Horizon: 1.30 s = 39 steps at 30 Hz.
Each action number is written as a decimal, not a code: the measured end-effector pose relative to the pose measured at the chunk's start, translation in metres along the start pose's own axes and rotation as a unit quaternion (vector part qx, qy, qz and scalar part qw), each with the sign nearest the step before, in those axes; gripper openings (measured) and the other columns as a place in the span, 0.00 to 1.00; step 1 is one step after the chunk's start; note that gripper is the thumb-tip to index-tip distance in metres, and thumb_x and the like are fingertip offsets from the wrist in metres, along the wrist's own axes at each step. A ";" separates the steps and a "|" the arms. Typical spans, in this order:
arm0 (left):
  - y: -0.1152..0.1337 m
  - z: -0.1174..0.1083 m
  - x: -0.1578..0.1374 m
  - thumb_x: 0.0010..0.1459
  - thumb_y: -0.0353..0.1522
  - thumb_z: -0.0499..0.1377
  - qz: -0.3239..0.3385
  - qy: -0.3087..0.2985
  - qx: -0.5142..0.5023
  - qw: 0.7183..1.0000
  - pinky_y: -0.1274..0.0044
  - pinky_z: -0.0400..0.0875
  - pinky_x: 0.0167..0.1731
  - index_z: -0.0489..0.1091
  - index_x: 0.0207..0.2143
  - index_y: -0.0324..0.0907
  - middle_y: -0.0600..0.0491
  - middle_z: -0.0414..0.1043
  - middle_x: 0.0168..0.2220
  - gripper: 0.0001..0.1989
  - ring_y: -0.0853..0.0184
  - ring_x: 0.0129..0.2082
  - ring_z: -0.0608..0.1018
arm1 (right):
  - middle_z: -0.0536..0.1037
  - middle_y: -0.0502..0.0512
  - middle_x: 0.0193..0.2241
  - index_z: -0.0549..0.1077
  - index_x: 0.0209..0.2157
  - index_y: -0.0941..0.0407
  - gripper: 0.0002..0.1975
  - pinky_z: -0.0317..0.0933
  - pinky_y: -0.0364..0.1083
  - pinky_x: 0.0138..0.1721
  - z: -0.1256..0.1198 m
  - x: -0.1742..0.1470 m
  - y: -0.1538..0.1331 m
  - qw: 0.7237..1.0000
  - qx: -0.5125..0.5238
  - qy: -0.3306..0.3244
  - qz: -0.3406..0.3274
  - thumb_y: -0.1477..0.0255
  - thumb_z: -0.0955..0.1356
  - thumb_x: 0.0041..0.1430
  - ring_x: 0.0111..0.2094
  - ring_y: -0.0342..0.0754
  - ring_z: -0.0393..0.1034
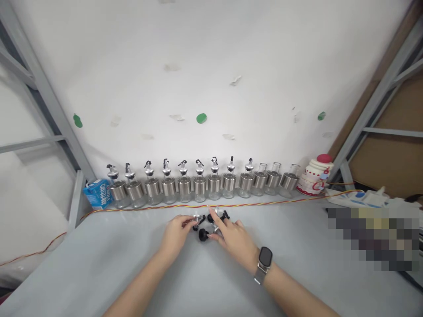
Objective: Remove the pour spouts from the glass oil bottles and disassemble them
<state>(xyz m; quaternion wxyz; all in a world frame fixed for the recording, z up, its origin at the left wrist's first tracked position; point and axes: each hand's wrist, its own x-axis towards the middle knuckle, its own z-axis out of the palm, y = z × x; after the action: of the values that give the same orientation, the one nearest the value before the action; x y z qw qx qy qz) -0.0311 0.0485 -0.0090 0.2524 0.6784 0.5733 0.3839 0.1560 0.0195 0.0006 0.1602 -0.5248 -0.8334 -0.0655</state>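
My left hand [176,231] is closed, thumb and fingertips pinching a pourer spout [197,217] with a silver collar and black parts. To its right, my right hand [236,237], a watch on its wrist, has thumb and index finger spread over more spouts lying on the table. Its thumb tip is beside a black stopper end [203,235]. Under and behind these fingers another spout [226,215] shows in part. Along the back stands a row of glass bottles with steel bands [168,187]; most carry such spouts, and three bottles at the right [274,179] have bare necks.
A blue carton [98,194] stands at the row's left end, a white and red cake-shaped jar [313,176] at its right. A red and yellow twisted wire [185,206] crosses the grey table [112,255] before the bottles. White and blue objects [366,198] lie at the right.
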 end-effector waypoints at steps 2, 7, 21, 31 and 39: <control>0.003 -0.005 -0.002 0.49 0.42 0.53 0.005 0.013 0.023 1.000 0.70 0.65 0.37 0.71 0.35 0.41 0.49 0.72 0.36 0.17 0.61 0.34 0.74 | 0.72 0.55 0.27 0.41 0.58 0.49 0.32 0.56 0.46 0.31 -0.002 0.000 0.000 0.999 -0.024 0.010 -0.023 0.60 0.60 0.56 0.27 0.50 0.68; 0.000 -0.010 -0.009 0.36 0.49 0.60 0.105 -0.047 0.171 0.979 0.63 0.47 0.53 0.45 0.57 0.39 0.42 0.44 0.59 0.48 0.54 0.58 0.48 | 0.70 0.64 0.35 0.48 0.57 0.56 0.37 0.58 0.51 0.34 0.000 0.000 0.015 0.998 -0.024 0.030 0.041 0.52 0.59 0.51 0.36 0.56 0.65; -0.015 0.014 0.006 0.57 0.40 0.45 0.146 -0.102 0.253 0.951 0.65 0.41 0.55 0.37 0.59 0.39 0.46 0.44 0.59 0.31 0.63 0.59 0.42 | 0.37 0.58 0.60 0.34 0.59 0.61 0.31 0.41 0.51 0.57 0.034 0.012 0.016 0.994 0.097 -0.019 -0.045 0.62 0.52 0.60 0.59 0.47 0.26; -0.021 0.013 0.006 0.59 0.35 0.44 0.199 -0.120 0.248 0.941 0.64 0.44 0.55 0.37 0.58 0.47 0.54 0.40 0.60 0.26 0.64 0.59 0.38 | 0.38 0.57 0.60 0.36 0.59 0.61 0.29 0.41 0.49 0.57 0.026 0.013 0.015 0.988 0.103 -0.040 -0.105 0.64 0.52 0.61 0.59 0.46 0.28; -0.021 0.012 0.009 0.59 0.40 0.41 0.161 -0.072 0.233 0.956 0.61 0.43 0.54 0.38 0.59 0.45 0.49 0.41 0.60 0.26 0.61 0.59 0.39 | 0.43 0.58 0.59 0.39 0.59 0.61 0.30 0.40 0.51 0.57 0.030 0.034 0.018 0.983 0.120 -0.019 -0.135 0.64 0.55 0.60 0.59 0.48 0.30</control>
<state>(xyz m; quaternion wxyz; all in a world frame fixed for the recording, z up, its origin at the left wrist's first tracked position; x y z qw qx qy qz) -0.0334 0.0633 -0.0305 0.0635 0.8274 0.5105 0.2253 0.1528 0.0652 -0.0176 0.1962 -0.3860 -0.9011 0.0238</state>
